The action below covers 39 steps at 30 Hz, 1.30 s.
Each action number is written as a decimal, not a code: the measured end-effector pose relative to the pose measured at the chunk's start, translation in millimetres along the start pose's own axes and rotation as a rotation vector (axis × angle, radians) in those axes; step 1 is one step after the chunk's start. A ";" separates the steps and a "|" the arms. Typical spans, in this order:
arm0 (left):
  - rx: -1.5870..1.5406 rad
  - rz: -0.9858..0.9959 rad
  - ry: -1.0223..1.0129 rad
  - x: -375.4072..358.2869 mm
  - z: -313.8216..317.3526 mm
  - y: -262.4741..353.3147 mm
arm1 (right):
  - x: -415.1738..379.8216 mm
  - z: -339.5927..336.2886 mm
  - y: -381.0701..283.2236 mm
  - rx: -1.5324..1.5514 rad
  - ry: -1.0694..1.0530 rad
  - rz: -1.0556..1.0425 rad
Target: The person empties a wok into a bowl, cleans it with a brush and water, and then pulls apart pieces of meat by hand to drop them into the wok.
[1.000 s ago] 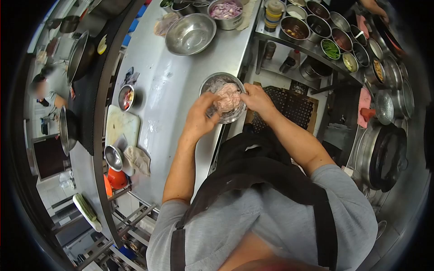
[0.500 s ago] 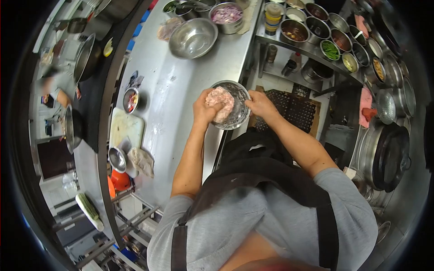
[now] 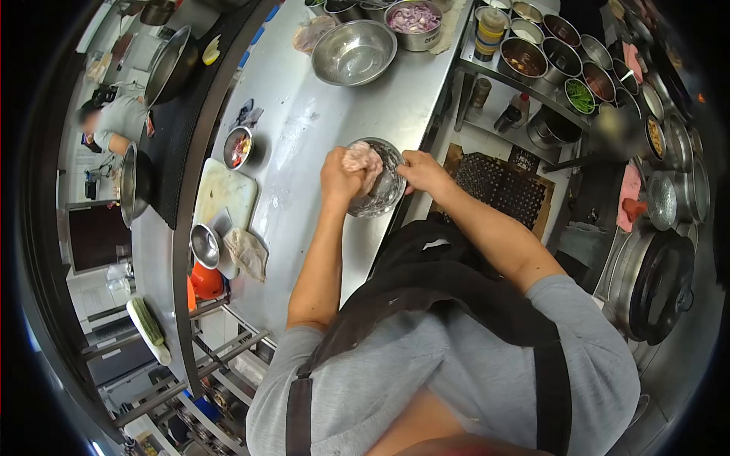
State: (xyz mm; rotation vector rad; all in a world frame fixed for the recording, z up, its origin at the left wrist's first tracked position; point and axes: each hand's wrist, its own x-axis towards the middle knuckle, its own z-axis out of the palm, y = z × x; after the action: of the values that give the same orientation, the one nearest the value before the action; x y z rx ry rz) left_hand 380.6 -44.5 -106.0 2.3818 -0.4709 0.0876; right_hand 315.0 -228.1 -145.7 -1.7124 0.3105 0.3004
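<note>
Both hands work at twelve o'clock from us: our left hand (image 3: 340, 176) grips the pink minced meat (image 3: 360, 159) over the steel bowl (image 3: 377, 188), tilted at the counter (image 3: 304, 129) edge, while our right hand (image 3: 420, 170) pinches its rim. We judge that a slippery grip could tip it off.

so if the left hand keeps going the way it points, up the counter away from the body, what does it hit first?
The left hand is already pressed into the pink minced meat in the small steel bowl. Beyond that, probably the bowl's far wall; depth is unclear.
</note>
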 end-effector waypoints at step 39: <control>-0.936 -0.215 -2.011 -175.9 388.6 577.3 | -496.2 -373.0 157.0 -0.128 1.555 0.083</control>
State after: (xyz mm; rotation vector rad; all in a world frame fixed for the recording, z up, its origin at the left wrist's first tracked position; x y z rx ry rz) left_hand -14.6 -642.5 -69.8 0.8178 -0.7639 -2.1386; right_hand -194.8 -602.7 -46.6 -1.7341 1.4862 -1.0579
